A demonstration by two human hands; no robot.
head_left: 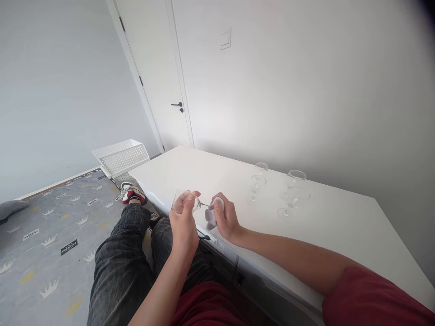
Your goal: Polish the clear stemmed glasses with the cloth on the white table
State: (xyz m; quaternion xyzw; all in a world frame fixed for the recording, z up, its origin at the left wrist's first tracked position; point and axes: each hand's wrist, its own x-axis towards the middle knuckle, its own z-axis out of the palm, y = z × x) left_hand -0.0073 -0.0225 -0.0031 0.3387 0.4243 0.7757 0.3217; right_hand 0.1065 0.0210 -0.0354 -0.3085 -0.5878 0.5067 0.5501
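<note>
My left hand (184,224) is closed round the bowl of a clear stemmed glass (189,201), held on its side over the near edge of a white table (340,226). My right hand (225,218) is closed round a small white cloth (211,216) at the glass's foot end, with the thin stem showing between the two hands. Two more clear stemmed glasses stand upright farther back on the table, one at the left (258,180) and one at the right (294,192). Both are out of my hands' touch.
A white perforated basket (121,155) stands on the floor past the table's far corner, beside a white door (156,72). My legs in dark jeans (122,258) stretch over a grey mat with crown prints (50,217). A plain wall runs behind the table.
</note>
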